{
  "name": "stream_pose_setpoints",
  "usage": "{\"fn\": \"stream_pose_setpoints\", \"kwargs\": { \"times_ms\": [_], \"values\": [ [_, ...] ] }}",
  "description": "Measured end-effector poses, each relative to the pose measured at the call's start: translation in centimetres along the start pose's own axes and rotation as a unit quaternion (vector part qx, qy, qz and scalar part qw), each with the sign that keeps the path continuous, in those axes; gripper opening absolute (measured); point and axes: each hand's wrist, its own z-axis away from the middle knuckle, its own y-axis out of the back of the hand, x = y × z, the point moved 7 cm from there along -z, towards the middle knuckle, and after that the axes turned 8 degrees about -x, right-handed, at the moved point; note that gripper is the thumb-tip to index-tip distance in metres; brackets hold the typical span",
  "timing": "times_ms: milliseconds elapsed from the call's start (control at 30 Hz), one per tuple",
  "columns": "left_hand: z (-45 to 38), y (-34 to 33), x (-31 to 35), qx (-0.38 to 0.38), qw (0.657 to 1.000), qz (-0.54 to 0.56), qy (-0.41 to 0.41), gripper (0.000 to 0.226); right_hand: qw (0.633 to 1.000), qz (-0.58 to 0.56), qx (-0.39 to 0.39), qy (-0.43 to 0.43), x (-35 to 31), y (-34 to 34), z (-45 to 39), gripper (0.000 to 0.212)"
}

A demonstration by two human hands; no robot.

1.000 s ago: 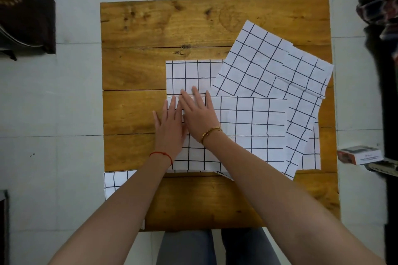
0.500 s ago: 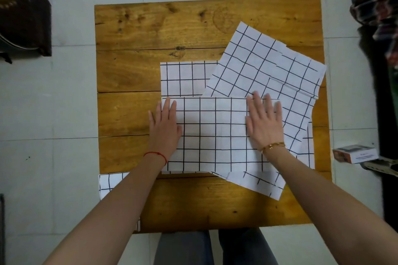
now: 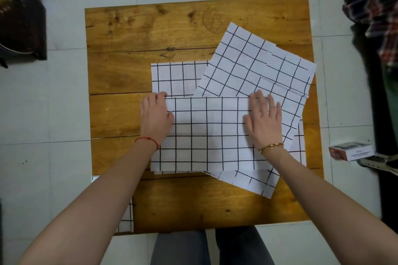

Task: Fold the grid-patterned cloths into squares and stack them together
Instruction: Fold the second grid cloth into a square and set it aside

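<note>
While both hands lie on the folded grid-patterned cloth [image 3: 209, 133] at the middle of the wooden table [image 3: 150, 28], the fold in hand looks settled and the next one turns on which way the cloth runs. Its long axis lies left to right, spanning from one hand to the other. The left hand [image 3: 156, 117] sits at the cloth's left edge, fingertips curled over the far-left corner and apparently gripping it, though I cannot tell whether the thumb is under the cloth. The right hand [image 3: 263, 121] rests flat near the right end, fingers straight and slightly spread, pressing the cloth down; a little cloth extends beyond its fingers to the right. Just beyond the right fingertips lies a tilted grid cloth [image 3: 258, 66], partly under the one being worked; another grid piece [image 3: 174, 77] shows just beyond the left fingertips. Judging from this, a squaring fold would carry one short end across to the other, and each hand is equally near its own end.
</note>
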Motion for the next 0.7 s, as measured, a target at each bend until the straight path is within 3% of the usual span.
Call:
{"fn": "stream_pose_setpoints", "kwargs": {
  "times_ms": [167,467,567,700],
  "values": [
    [-1.5,0.9,-0.1,-0.004,1.0,-0.001,0.013,0.039,0.992,0.029,-0.028,0.119,-5.5,-0.9,-0.4,0.069],
    [-2.8,0.8,-1.5,-0.084,0.996,-0.025,0.021,0.017,0.99,0.028,-0.072,0.117,-7.5,-2.1,-1.1,0.076],
    [-2.4,0.2,-2.0,-0.138,0.987,0.084,0.011,0.017,0.99,0.034,-0.068,0.119,-7.3,-1.9,-1.2,0.077],
    [-0.2,0.5,-3.0,-0.156,0.951,0.263,0.049,0.028,0.991,0.031,-0.067,0.114,-7.3,-1.9,-1.1,0.077]
  ]
}}
